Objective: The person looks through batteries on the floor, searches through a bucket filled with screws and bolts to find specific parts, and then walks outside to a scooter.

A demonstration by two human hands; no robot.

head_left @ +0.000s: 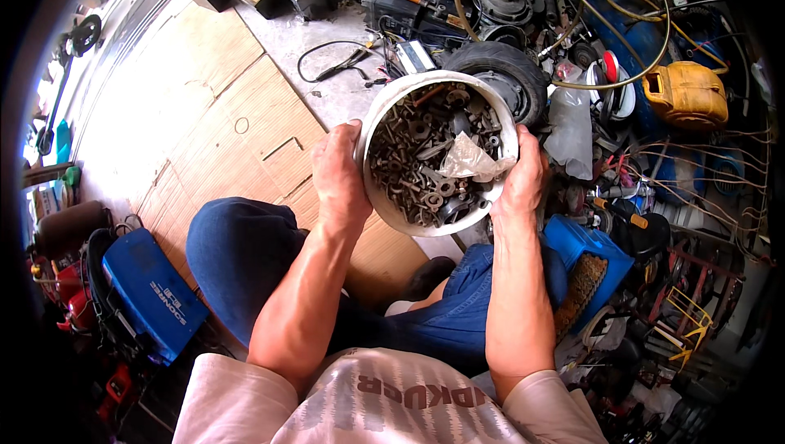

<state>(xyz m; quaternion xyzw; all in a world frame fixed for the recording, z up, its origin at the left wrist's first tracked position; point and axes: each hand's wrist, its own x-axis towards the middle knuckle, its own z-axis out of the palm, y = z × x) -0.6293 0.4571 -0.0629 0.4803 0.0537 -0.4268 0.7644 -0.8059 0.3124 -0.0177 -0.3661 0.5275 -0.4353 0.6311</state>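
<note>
Far left, a blue rectangular machine case (151, 293) sits on the floor next to flattened brown cardboard sheets (221, 109). The person's left hand (338, 174) is clamped on the left rim of a round white plastic bucket (388, 100), held up over their lap. The bucket's packed with rusty grey metal bolts, nuts and washers (413, 170), plus a crumpled clear plastic bag (473, 162) lying on top toward the right side. The right hand (523, 178) grips the opposite rim. Further right, a blue plastic crate (585, 260) holds a greasy chain, and a yellow plastic jug-shaped container (687, 94) sits among the tangled hoses and parts.
</note>
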